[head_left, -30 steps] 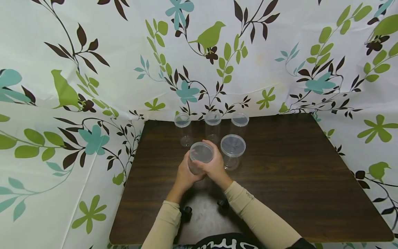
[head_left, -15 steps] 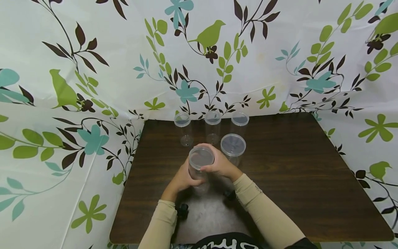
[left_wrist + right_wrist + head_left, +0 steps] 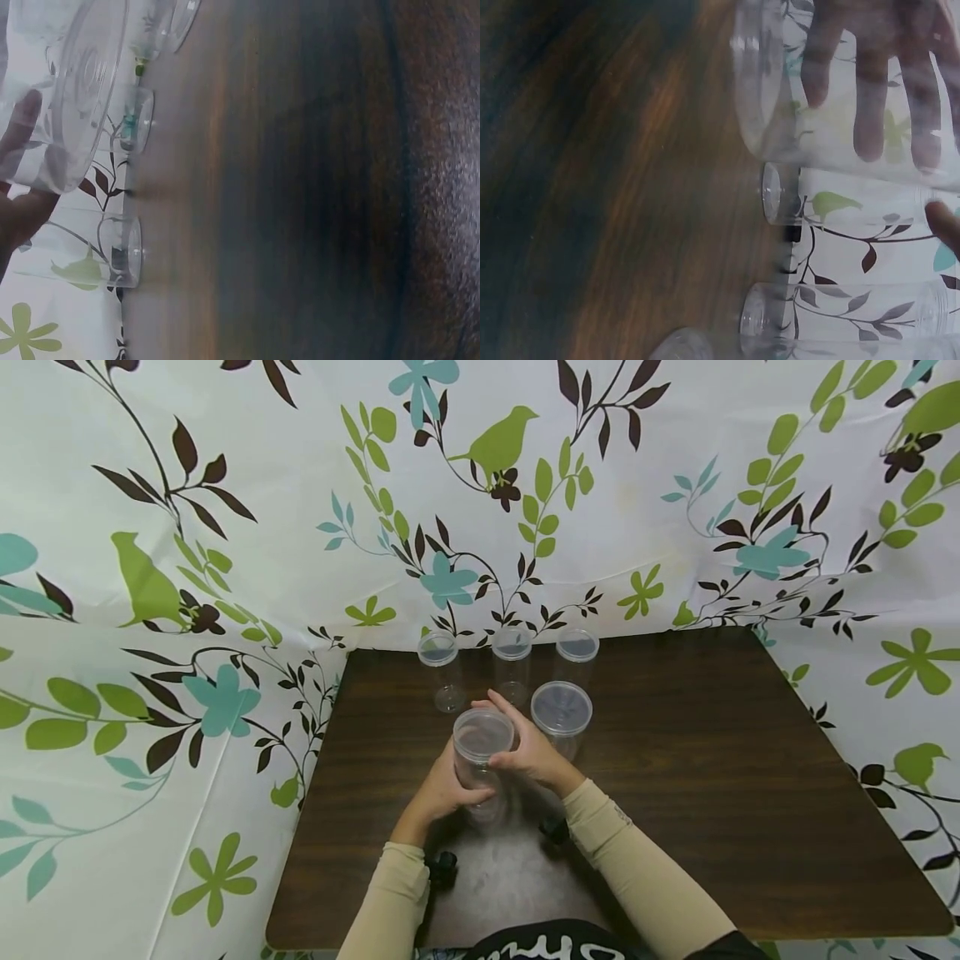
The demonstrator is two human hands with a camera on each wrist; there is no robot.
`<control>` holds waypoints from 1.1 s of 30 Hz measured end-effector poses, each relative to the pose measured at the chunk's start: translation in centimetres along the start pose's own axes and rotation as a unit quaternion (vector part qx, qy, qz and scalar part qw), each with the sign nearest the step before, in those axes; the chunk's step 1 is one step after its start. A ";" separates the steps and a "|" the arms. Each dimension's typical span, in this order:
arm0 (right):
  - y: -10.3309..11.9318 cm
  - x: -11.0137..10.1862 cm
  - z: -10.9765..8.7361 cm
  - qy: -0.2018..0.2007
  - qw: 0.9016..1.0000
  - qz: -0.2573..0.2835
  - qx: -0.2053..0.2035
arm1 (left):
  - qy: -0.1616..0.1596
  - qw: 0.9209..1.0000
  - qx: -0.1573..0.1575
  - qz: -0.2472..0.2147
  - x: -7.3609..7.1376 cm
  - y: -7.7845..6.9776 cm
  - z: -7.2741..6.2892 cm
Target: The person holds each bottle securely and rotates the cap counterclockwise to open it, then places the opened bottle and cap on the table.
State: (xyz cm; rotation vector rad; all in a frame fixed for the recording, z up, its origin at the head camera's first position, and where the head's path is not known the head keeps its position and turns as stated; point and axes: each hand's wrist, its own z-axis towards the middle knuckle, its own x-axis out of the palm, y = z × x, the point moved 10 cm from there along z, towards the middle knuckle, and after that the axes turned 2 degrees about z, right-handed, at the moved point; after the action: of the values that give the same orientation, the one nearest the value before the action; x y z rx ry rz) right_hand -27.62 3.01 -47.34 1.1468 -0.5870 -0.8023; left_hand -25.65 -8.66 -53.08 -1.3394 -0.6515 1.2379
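A clear plastic jar (image 3: 474,777) with a translucent round lid (image 3: 483,733) is held upright over the near middle of the table. My left hand (image 3: 438,789) grips its body from the left, thumb across the front. Through the clear wall in the right wrist view, fingers (image 3: 870,112) of the left hand show on the jar's far side. At the lid's right edge is my right hand (image 3: 534,756), its thumb close to the rim and its fingers spread out past the far side. Whether the thumb touches the lid is hard to tell.
Right behind the right hand stands a wide lidded clear jar (image 3: 562,710). Farther back, three slimmer clear jars (image 3: 438,649) line up near the patterned cloth (image 3: 300,510). All stand on a dark wooden table (image 3: 712,793).
The jar has come slightly down and toward the person. My right fingers curved around the lid earlier; now they are spread away from its far rim. My left hand keeps its grip.
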 end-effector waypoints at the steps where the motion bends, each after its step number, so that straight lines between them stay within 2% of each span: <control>1: -0.1 0.0 0.0 -0.010 1.000 0.003 0.001 | -0.012 1.000 -0.006 0.005 -0.2 0.2 0.0; 4: -0.3 -0.2 -0.3 -0.045 0.999 -0.009 0.009 | -0.059 0.997 -0.021 0.038 -1.2 0.6 -0.1; 8: -0.5 -0.4 -0.5 -0.089 0.994 -0.057 0.021 | -0.116 0.990 -0.031 0.080 -2.4 0.9 -0.3; 15: -0.3 -0.4 -0.9 -0.173 0.977 -0.122 0.031 | -0.173 0.976 -0.024 0.130 -3.3 0.5 -0.3; 21: -0.3 0.1 -1.0 -0.198 0.969 -0.139 0.050 | -0.195 0.967 -0.016 0.163 -3.4 0.3 -0.3; 30: 0.2 0.8 -0.6 -0.229 0.957 -0.157 0.085 | -0.219 0.957 -0.010 0.189 -3.4 -0.3 -0.6; 33: 0.3 0.8 -0.5 -0.249 0.954 -0.149 0.081 | -0.223 0.953 -0.003 0.205 -3.2 -0.7 -0.7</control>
State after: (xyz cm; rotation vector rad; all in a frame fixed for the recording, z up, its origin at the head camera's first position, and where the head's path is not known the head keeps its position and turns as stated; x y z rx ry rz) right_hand -26.74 2.72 -47.15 1.2025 -0.9222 -1.3436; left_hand -25.71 -11.68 -51.68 -1.2419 -0.7069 1.9111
